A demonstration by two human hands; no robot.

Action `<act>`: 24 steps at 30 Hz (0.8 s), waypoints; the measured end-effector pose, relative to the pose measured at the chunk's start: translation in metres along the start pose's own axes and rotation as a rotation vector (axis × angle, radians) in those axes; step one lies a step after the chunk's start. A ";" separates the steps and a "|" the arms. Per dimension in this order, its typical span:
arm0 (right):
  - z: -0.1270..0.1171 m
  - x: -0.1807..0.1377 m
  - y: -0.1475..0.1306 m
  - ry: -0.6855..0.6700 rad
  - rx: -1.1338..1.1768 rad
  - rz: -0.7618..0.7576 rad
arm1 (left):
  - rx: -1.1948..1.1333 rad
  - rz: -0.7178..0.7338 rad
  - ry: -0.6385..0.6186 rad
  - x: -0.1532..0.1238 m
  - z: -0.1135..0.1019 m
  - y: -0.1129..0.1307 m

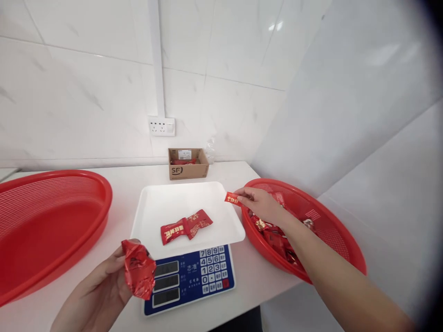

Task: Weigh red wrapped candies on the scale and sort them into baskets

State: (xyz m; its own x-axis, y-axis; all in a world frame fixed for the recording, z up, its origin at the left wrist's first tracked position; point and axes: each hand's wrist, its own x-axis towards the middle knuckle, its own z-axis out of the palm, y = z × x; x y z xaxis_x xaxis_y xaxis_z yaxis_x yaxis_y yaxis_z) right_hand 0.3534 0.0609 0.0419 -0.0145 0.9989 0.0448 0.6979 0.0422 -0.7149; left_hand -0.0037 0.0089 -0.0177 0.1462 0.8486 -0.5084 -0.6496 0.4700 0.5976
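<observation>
the left hand [105, 283] grips a crinkled red foil packet [140, 269]; the right hand [259, 203] pinches a gold-lettered red sachet [231, 198] near the white scale tray [180, 198]

Two packets [174, 232] lie on the scale [192, 276], a box [190, 172] behind it.

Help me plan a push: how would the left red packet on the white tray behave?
The packet probably slides rather than rolls, lying flattish on the smooth tray. Touching its neighbour, it may nudge that along too.
</observation>
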 end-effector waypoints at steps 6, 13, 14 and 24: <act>0.047 0.021 -0.035 -0.093 0.000 -0.113 | -0.003 0.002 0.005 -0.024 0.014 0.005; 0.075 0.003 -0.046 -0.303 -0.225 -0.494 | -0.021 0.019 0.048 -0.024 0.007 0.007; 0.076 -0.001 -0.046 -0.336 -0.249 -0.509 | -0.026 0.018 0.047 -0.023 0.007 0.007; 0.086 -0.017 -0.059 -0.386 -0.415 -0.566 | 0.000 -0.014 -0.011 -0.020 0.016 0.004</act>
State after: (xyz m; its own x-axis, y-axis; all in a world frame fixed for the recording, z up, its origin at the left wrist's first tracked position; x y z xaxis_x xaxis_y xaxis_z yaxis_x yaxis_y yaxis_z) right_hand 0.2505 0.0431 0.0231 -0.6396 0.7683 0.0241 0.7192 0.6092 -0.3342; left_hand 0.0025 -0.0021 0.0041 0.1631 0.8448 -0.5097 -0.6476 0.4814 0.5906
